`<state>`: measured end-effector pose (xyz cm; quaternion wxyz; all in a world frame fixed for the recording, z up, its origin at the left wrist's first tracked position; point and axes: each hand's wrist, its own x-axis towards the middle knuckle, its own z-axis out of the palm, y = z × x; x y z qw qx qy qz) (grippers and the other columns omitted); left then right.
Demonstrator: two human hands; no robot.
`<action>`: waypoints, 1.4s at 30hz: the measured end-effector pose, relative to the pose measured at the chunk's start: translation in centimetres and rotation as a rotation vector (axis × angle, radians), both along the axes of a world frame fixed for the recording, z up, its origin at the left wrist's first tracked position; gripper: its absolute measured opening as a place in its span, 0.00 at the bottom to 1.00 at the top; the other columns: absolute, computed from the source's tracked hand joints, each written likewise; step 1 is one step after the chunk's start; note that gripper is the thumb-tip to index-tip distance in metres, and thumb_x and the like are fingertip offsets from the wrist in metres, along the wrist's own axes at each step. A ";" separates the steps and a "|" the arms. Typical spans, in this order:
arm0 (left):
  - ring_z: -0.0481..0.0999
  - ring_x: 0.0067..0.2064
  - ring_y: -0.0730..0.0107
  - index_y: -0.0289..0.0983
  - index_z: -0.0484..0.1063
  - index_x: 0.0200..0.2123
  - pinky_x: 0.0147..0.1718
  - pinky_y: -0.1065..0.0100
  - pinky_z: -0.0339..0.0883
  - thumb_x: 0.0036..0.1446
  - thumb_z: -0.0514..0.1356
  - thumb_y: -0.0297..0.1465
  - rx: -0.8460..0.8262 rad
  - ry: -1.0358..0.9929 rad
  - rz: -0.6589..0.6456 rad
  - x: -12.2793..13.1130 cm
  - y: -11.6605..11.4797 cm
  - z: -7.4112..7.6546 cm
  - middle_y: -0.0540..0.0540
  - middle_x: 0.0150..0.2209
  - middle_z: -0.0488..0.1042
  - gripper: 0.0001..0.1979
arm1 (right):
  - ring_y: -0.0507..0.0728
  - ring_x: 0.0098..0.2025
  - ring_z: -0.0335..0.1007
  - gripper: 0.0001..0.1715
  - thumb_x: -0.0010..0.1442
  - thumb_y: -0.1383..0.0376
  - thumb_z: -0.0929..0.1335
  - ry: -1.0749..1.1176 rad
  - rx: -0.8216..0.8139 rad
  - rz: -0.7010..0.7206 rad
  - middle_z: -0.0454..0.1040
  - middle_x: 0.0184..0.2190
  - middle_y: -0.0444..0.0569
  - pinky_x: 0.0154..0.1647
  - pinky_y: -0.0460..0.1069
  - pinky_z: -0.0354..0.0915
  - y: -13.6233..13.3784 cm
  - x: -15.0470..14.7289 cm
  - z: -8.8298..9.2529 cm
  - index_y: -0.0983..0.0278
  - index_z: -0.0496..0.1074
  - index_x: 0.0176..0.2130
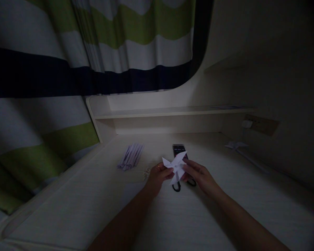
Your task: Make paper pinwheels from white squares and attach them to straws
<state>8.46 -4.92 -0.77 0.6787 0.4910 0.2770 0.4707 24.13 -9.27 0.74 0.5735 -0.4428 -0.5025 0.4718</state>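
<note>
A white paper pinwheel (pixel 177 164) with pointed, folded blades is held up over the desk between both hands. My left hand (pixel 157 177), with a ring on one finger, pinches its left side. On the right, the thumb and fingers of my right hand (pixel 200 176) are closed on the opposite side. Behind the pinwheel lies a dark phone (pixel 178 148) with lit digits on its screen, partly covered. Below it two black loops (pixel 176 188) show, looking like scissor handles; the rest of that tool is hidden.
Left of the hands lies a bundle of rolled paper sticks (pixel 131 156), with small pale pieces (pixel 146 173) and a paper sheet (pixel 133 191) nearer. Another pinwheel (pixel 236 144) on a stick rests at right. A shelf (pixel 162 112), wall socket (pixel 263 125) and striped curtain (pixel 68 146) border the desk.
</note>
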 end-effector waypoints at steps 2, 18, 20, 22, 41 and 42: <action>0.69 0.27 0.76 0.32 0.70 0.29 0.32 0.71 0.63 0.38 0.65 0.31 -0.015 -0.035 0.024 0.0 0.1 -0.1 0.48 0.27 0.71 0.12 | 0.54 0.29 0.68 0.30 0.42 0.59 0.70 -0.003 0.056 -0.027 0.72 0.35 0.51 0.28 0.48 0.65 0.0 -0.2 0.0 0.63 0.66 0.46; 0.71 0.27 0.74 0.33 0.67 0.33 0.31 0.69 0.65 0.37 0.66 0.31 0.016 -0.021 0.022 0.3 -0.3 -0.4 0.49 0.27 0.72 0.17 | 0.52 0.20 0.64 0.25 0.50 0.57 0.65 -0.212 0.145 -0.108 0.68 0.16 0.44 0.25 0.47 0.61 0.3 0.3 -1.1 0.70 0.70 0.43; 0.71 0.26 0.75 0.33 0.66 0.33 0.30 0.70 0.65 0.36 0.66 0.30 0.021 -0.016 0.016 0.3 -0.3 -0.5 0.49 0.26 0.72 0.17 | 0.51 0.20 0.63 0.24 0.49 0.58 0.64 -0.233 0.140 -0.129 0.68 0.16 0.43 0.24 0.47 0.60 0.3 0.3 -1.3 0.70 0.71 0.42; 0.70 0.26 0.75 0.33 0.66 0.32 0.30 0.70 0.65 0.37 0.66 0.30 0.028 -0.006 0.012 0.3 -0.3 -0.4 0.49 0.26 0.72 0.17 | 0.52 0.21 0.64 0.23 0.48 0.59 0.65 -0.230 0.140 -0.154 0.69 0.17 0.44 0.25 0.47 0.61 0.2 0.2 -1.3 0.70 0.72 0.41; 0.72 0.30 0.70 0.33 0.67 0.35 0.32 0.69 0.63 0.33 0.67 0.28 0.080 0.098 -0.005 -0.1 -0.3 0.0 0.47 0.28 0.73 0.21 | 0.59 0.34 0.70 0.16 0.46 0.65 0.64 -0.386 0.151 -0.079 0.76 0.32 0.52 0.37 0.52 0.64 0.4 0.5 -1.3 0.66 0.74 0.36; 0.72 0.29 0.70 0.33 0.67 0.34 0.31 0.69 0.63 0.33 0.67 0.28 0.071 0.098 -0.005 0.0 -0.3 -0.1 0.47 0.27 0.74 0.21 | 0.59 0.36 0.70 0.16 0.47 0.65 0.64 -0.414 0.183 -0.080 0.75 0.34 0.52 0.38 0.53 0.63 0.4 0.5 -1.4 0.65 0.74 0.37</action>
